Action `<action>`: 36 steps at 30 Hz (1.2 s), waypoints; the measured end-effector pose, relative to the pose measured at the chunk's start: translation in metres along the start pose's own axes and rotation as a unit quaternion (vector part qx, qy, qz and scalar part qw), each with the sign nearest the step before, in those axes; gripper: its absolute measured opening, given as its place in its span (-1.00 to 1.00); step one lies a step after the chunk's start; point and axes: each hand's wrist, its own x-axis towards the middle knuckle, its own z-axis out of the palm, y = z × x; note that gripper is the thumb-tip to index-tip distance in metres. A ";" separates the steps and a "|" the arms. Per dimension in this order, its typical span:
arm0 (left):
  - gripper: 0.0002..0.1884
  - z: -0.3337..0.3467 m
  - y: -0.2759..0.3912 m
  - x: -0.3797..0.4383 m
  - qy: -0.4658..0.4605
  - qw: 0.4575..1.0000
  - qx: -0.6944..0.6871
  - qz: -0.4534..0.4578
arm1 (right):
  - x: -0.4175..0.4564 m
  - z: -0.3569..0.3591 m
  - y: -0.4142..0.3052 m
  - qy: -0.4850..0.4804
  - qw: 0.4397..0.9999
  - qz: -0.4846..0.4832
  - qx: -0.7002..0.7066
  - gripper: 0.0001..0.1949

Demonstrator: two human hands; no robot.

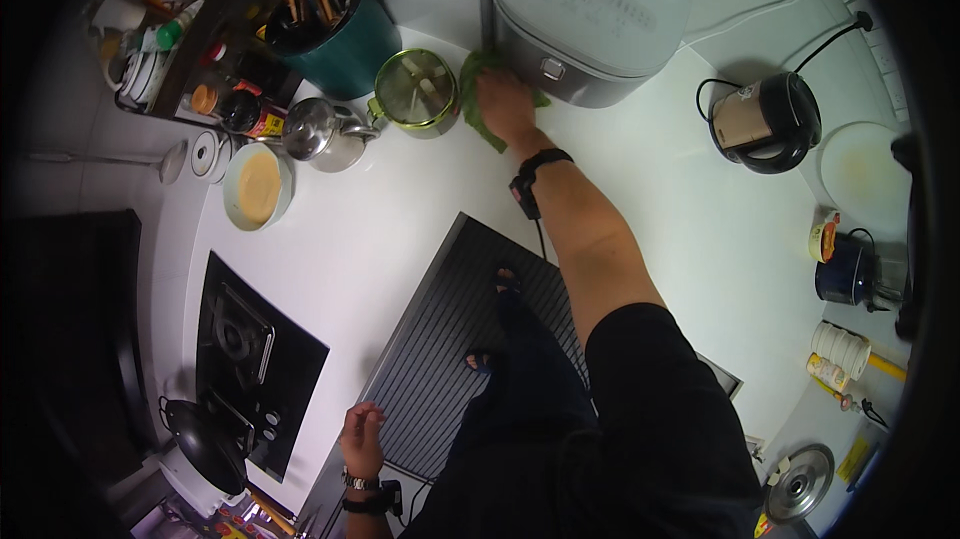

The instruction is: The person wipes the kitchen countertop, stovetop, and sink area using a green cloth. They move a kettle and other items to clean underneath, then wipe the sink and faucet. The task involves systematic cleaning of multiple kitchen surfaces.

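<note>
My right hand (505,105) presses down on a green cloth (472,93) on the white countertop, in front of the grey rice cooker (592,18). The cloth shows on both sides of the hand, and the fingertips are partly hidden against it. Just left of the cloth stands a round container with a green rim and a clear lid (415,89). My left hand (363,435) hangs low by the counter's front edge, near the gas hob (255,366), with its fingers partly curled and nothing seen in it.
A teal utensil holder (345,51), a metal pot (330,138) and a bowl of beige liquid (259,188) stand at the back left. A black wok (202,445) sits on the hob. An electric kettle (739,123) is at the right, with a cup-like dark blue appliance (840,269) nearer.
</note>
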 end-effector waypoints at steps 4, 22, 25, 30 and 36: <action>-0.79 0.023 0.028 0.021 -0.052 0.997 0.063 0.006 | -0.002 0.015 -0.010 0.181 0.982 -0.003 0.053 -0.33; -0.80 0.044 0.085 0.123 -0.152 0.975 0.082 0.139 | -0.057 0.010 0.009 0.120 0.993 0.003 -0.006 -0.18; -0.80 0.036 0.084 0.134 -0.164 0.974 0.076 0.135 | -0.110 0.027 -0.006 0.083 0.996 -0.033 -0.017 -0.15; -0.78 0.018 0.081 0.156 -0.181 0.965 0.107 0.157 | -0.198 0.051 -0.038 0.055 0.997 -0.048 0.039 -0.14; -0.79 0.026 0.099 0.180 -0.225 0.959 0.107 0.132 | -0.149 0.059 -0.068 0.146 0.986 -0.012 0.075 -0.21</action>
